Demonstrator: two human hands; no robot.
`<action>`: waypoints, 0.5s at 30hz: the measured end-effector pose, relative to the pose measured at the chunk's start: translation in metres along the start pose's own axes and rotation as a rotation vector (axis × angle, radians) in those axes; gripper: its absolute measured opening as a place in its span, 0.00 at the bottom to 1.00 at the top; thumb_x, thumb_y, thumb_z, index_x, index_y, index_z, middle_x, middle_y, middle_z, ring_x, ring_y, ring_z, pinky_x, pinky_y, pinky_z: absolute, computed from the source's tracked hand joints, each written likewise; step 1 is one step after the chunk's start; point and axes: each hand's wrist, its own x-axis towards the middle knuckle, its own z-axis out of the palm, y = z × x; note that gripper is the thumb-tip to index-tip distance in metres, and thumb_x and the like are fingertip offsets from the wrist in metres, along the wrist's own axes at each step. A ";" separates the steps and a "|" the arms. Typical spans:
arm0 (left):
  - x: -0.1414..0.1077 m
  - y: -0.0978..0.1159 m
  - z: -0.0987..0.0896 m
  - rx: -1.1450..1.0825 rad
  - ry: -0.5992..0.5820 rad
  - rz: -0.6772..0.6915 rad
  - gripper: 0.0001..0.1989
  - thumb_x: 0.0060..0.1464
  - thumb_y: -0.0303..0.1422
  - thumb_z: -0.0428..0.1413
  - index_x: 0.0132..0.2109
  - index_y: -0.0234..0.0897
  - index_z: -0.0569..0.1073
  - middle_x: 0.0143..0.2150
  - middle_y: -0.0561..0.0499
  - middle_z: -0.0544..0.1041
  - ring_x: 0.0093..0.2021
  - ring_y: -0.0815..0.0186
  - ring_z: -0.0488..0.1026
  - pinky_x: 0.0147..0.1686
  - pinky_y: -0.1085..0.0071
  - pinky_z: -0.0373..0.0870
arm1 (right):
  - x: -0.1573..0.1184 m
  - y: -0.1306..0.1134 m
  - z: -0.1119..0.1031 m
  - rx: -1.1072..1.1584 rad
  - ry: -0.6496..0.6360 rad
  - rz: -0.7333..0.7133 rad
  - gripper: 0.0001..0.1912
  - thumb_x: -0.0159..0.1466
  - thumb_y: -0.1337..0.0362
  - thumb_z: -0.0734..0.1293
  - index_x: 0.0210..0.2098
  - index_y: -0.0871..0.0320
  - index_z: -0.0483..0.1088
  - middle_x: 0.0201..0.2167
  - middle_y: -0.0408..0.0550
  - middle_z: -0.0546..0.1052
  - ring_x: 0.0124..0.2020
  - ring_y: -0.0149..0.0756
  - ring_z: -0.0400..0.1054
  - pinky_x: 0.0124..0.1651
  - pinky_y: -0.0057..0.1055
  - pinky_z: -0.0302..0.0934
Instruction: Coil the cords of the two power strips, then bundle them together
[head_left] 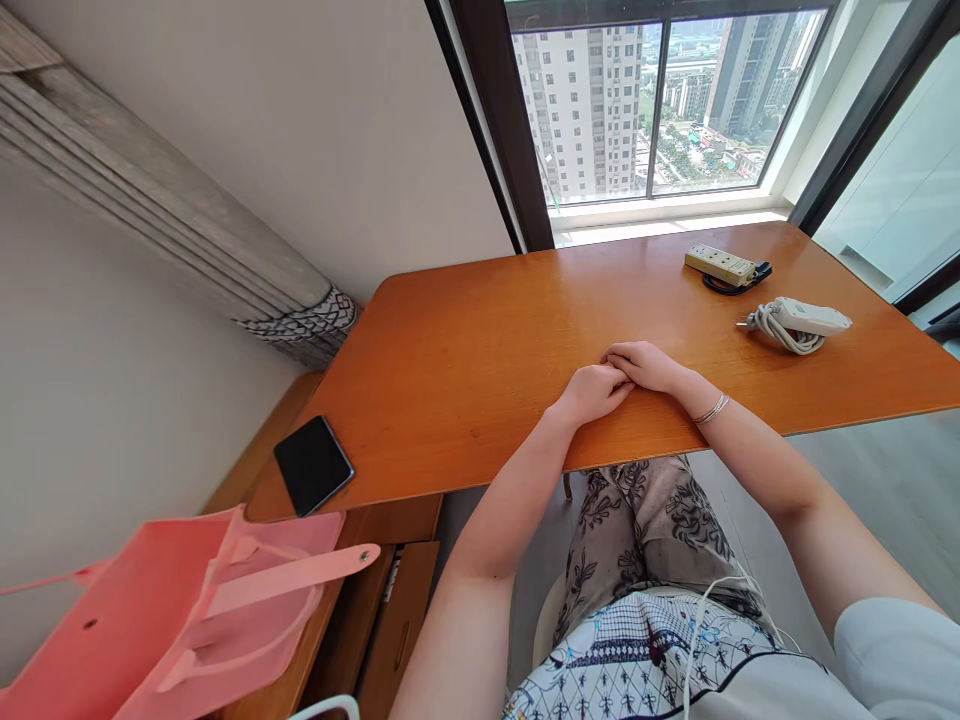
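Note:
My left hand (595, 394) rests on the orange-brown wooden desk (450, 370), close to its front edge. My right hand (645, 366), with thin silver bangles (712, 408) on its wrist, lies against it from the other side. The fingers of the two hands overlap, lying loosely on one another, and some fingertips are hidden. Neither hand holds an object. To the right of my right hand lies a white power strip (814, 316) with its grey cord coiled. Farther back sits a cream-coloured power strip (720, 264) with a black cord.
At the desk's left end lies a black tablet (313, 466). A pink bag (187, 610) stands open at the lower left, beside a wooden drawer unit (397, 625). Behind the desk is a window (652, 110); a tied curtain (187, 210) hangs at the left. A white cable (697, 640) crosses my lap.

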 end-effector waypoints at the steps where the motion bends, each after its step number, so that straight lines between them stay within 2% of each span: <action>1: 0.000 0.000 0.000 0.005 -0.005 0.001 0.12 0.64 0.34 0.53 0.37 0.37 0.81 0.39 0.44 0.84 0.39 0.58 0.80 0.39 0.65 0.73 | 0.000 0.000 0.000 -0.002 -0.002 0.000 0.15 0.71 0.64 0.59 0.41 0.58 0.78 0.42 0.51 0.83 0.42 0.37 0.76 0.47 0.31 0.65; 15: 0.001 0.001 0.000 0.001 0.001 0.007 0.11 0.64 0.34 0.54 0.38 0.37 0.81 0.39 0.45 0.84 0.40 0.59 0.80 0.41 0.65 0.73 | 0.000 0.005 0.002 -0.007 0.012 -0.021 0.15 0.71 0.64 0.59 0.40 0.58 0.78 0.40 0.49 0.83 0.40 0.36 0.75 0.45 0.31 0.65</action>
